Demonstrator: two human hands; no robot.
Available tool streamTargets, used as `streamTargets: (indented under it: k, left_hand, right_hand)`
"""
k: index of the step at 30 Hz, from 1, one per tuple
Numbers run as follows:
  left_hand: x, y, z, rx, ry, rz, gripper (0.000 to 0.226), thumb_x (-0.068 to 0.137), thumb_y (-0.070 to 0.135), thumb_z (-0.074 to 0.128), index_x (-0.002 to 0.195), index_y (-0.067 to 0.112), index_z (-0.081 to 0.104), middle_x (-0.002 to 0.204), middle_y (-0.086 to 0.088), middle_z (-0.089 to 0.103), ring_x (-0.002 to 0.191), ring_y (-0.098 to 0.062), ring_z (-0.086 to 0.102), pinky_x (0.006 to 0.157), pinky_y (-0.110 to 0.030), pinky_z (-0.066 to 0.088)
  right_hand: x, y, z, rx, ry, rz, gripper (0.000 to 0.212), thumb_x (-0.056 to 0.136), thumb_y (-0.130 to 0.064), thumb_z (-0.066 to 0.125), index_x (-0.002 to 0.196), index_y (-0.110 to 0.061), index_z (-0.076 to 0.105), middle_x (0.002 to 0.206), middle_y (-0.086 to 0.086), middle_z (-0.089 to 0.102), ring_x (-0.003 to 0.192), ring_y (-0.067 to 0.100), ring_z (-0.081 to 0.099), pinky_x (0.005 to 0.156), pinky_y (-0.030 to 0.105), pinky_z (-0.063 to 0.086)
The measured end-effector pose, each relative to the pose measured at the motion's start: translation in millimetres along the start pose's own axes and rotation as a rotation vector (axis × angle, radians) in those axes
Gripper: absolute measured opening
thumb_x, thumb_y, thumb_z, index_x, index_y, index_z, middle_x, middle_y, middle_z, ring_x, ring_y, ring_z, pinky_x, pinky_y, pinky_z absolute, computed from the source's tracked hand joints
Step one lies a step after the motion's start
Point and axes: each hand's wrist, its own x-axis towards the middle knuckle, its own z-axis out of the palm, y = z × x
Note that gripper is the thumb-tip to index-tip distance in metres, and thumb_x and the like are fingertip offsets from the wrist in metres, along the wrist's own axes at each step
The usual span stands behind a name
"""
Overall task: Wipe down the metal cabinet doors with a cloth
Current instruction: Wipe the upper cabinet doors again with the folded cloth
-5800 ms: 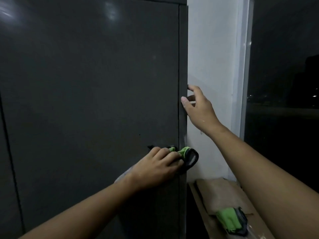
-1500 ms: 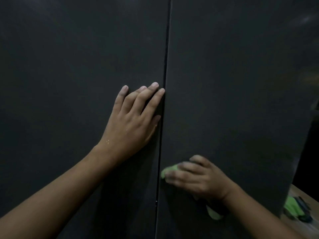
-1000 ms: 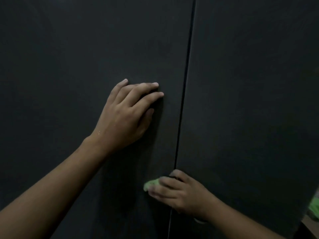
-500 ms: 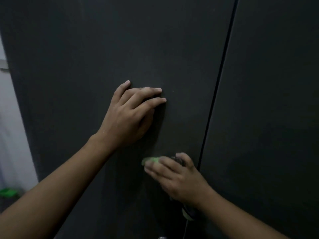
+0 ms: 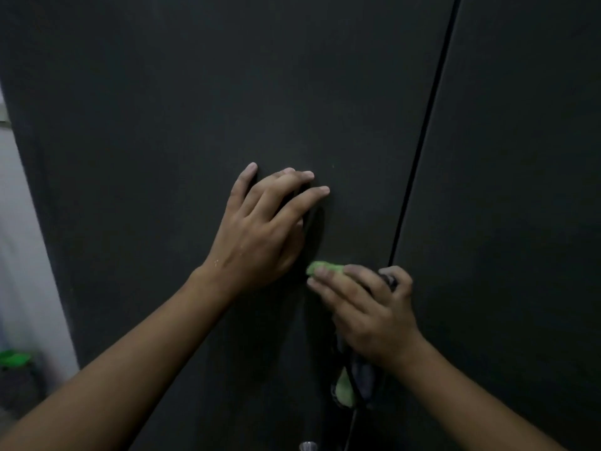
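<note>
The cloth (image 5: 322, 267) is bunched in the right hand (image 5: 367, 309), fingers curled round it, pressed on the left door (image 5: 162, 125) beside the seam (image 5: 419, 164) (its tail hangs below the wrist). The left hand (image 5: 260, 232) lies flat just above, holding nothing. A pale wall (image 5: 22, 255) edges the door.

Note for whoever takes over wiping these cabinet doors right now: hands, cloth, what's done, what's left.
Left grip: rests on the dark grey metal left door, holding nothing.
Right grip: holds the crumpled green cloth against the same door, beside the seam with the dark grey metal right door.
Done: cannot tell; wiped patches don't show on the dark surface.
Left: probably the rest of both doors.
</note>
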Motion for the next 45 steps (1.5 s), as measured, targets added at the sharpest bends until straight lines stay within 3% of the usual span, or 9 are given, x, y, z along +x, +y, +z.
streamTargets:
  k: [6,16,20,23,28,33,38,42,45]
  left_hand:
    - [20,17,8,-0.055,0.011,0.023,0.042,0.092,0.016,0.057,0.134,0.016,0.062,0.139,-0.012,0.056,0.131,-0.028,0.050,0.116,-0.059,0.025]
    - [69,84,32,-0.147,-0.032,0.081,0.050,0.087,0.021,0.060,0.137,0.019,0.060,0.144,-0.009,0.052,0.137,-0.027,0.045,0.117,-0.062,0.020]
    - [98,119,45,-0.180,-0.042,0.098,0.052,0.086,0.024,0.059,0.137,0.019,0.059,0.145,-0.008,0.051,0.139,-0.027,0.043,0.117,-0.062,0.018]
    - [122,143,54,-0.198,-0.027,0.132,0.052,0.086,0.024,0.059,0.137,0.019,0.059,0.146,-0.008,0.050,0.140,-0.027,0.040,0.117,-0.064,0.017]
    - [160,187,72,-0.203,-0.015,0.182,0.052,0.086,0.026,0.059,0.138,0.020,0.057,0.146,-0.008,0.049,0.141,-0.028,0.039,0.116,-0.066,0.015]
    - [182,236,93,-0.257,-0.037,0.158,0.056,0.085,0.028,0.060,0.139,0.018,0.055,0.148,-0.013,0.045,0.140,-0.032,0.036,0.117,-0.065,0.014]
    - [202,286,116,-0.256,-0.087,0.173,0.057,0.083,0.031,0.059,0.139,0.018,0.054,0.148,-0.015,0.043,0.138,-0.033,0.037,0.116,-0.067,0.016]
    - [221,313,134,-0.210,-0.077,0.125,0.057,0.082,0.030,0.060,0.138,0.018,0.055,0.145,-0.015,0.045,0.137,-0.033,0.037,0.117,-0.067,0.007]
    - [238,330,143,-0.164,-0.068,0.072,0.055,0.083,0.033,0.059,0.137,0.020,0.055,0.142,-0.014,0.045,0.136,-0.033,0.037,0.117,-0.068,0.004]
  right_hand:
    - [-45,19,-18,-0.023,-0.250,-0.344,0.037,0.100,-0.029,0.050,0.135,-0.035,0.061,0.142,-0.018,0.057,0.122,0.009,0.056,0.089,0.040,0.036]
    - [-59,136,-72,-0.205,0.078,0.506,0.048,0.095,-0.019,0.049,0.141,-0.025,0.055,0.149,-0.003,0.051,0.124,0.026,0.054,0.092,0.056,0.037]
    - [-61,162,-85,-0.245,0.035,0.589,0.059,0.088,-0.025,0.048,0.147,-0.027,0.046,0.156,0.000,0.042,0.141,0.028,0.042,0.110,0.063,0.030]
    - [-69,187,-98,-0.264,0.078,0.653,0.062,0.087,-0.023,0.048,0.148,-0.029,0.044,0.156,-0.003,0.043,0.134,0.028,0.045,0.106,0.059,0.033]
    - [-94,250,-132,-0.324,0.095,0.669,0.061,0.086,-0.019,0.050,0.146,-0.028,0.050,0.156,-0.007,0.044,0.111,0.024,0.045,0.092,0.047,0.036]
    - [-124,336,-177,-0.260,0.086,0.630,0.053,0.092,-0.013,0.050,0.145,-0.017,0.054,0.155,-0.001,0.044,0.105,0.036,0.053,0.098,0.028,0.031]
    - [-131,389,-206,-0.254,0.017,0.465,0.050,0.094,-0.006,0.051,0.143,-0.011,0.055,0.154,0.004,0.046,0.105,0.033,0.051,0.101,0.026,0.031]
    - [-135,403,-208,-0.165,0.123,0.524,0.051,0.090,-0.001,0.051,0.140,-0.005,0.057,0.152,0.005,0.047,0.125,0.004,0.045,0.100,0.027,0.032]
    - [-155,396,-206,-0.094,0.094,0.470,0.048,0.091,-0.008,0.050,0.138,-0.005,0.058,0.152,0.006,0.048,0.131,0.010,0.051,0.097,0.033,0.035]
